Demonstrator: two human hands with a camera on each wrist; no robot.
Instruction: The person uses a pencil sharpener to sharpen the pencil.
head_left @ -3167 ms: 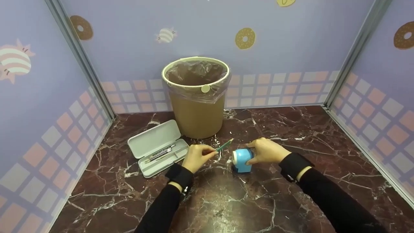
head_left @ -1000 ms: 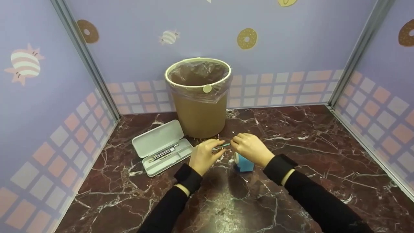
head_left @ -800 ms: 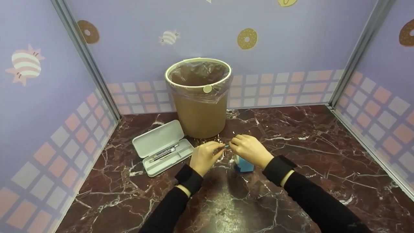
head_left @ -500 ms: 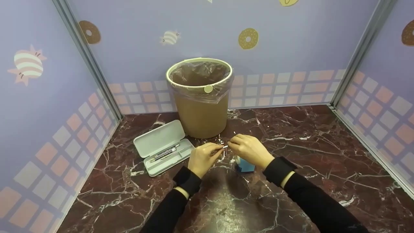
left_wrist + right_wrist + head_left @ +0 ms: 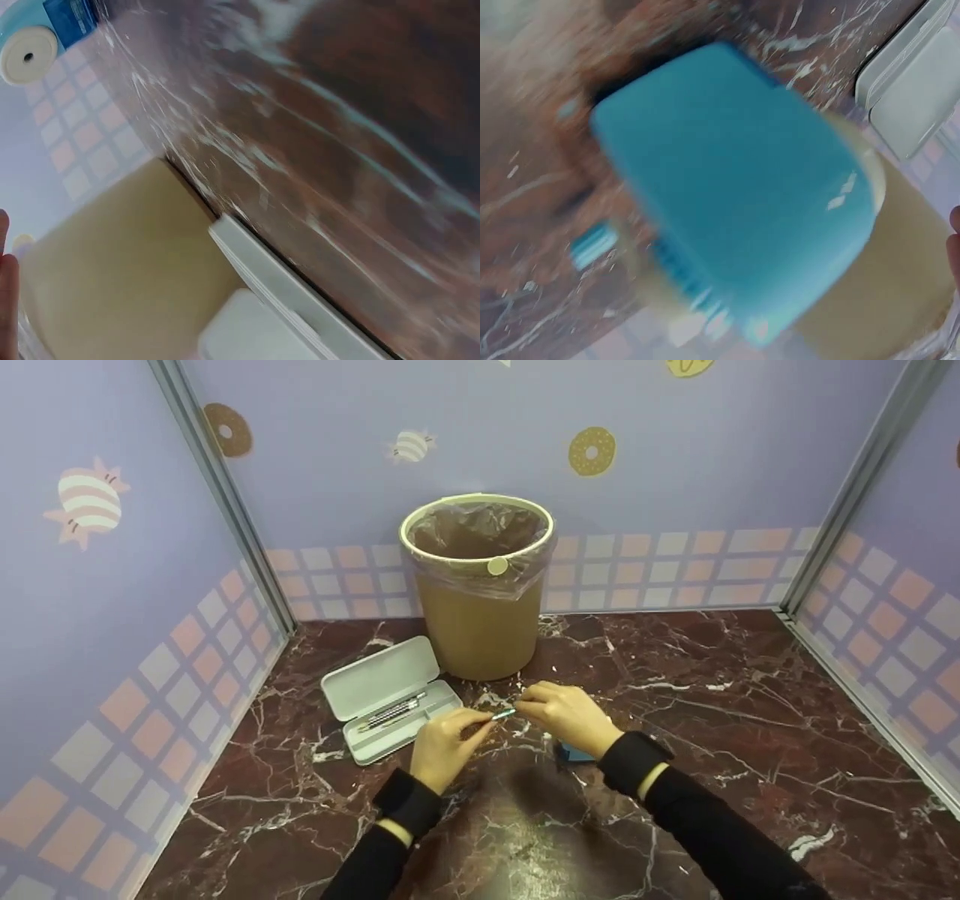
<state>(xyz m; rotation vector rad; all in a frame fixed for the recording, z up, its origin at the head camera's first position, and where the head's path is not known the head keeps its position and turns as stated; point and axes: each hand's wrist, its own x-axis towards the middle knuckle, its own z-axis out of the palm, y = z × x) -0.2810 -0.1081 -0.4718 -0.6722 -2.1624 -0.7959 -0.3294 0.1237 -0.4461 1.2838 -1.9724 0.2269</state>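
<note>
Between both hands lies a short green pencil [image 5: 502, 713] in the head view, held just above the table. My left hand [image 5: 442, 746] pinches one end with thumb and fingers. The fingers of my right hand [image 5: 562, 716] pinch the other end and cover its tip. Below the right hand stands a blue crank pencil sharpener [image 5: 576, 753], mostly hidden by that hand. The right wrist view shows the sharpener [image 5: 735, 180] up close, with its crank handle [image 5: 594, 244]. In the left wrist view its pale front disc [image 5: 28, 56] has a small hole.
An opened pale pencil case [image 5: 381, 679] lies on the left, with several pencils [image 5: 392, 712] inside. Behind it stands a tan bin [image 5: 480, 630] with a plastic liner. Patterned panels [image 5: 675, 570] enclose the dark marble-look table [image 5: 697, 660] at the back and sides.
My right hand has left the sharpener and taken the pencil's free end. Over the last half second, both hands have moved left with the pencil, and the left has come nearer to me.
</note>
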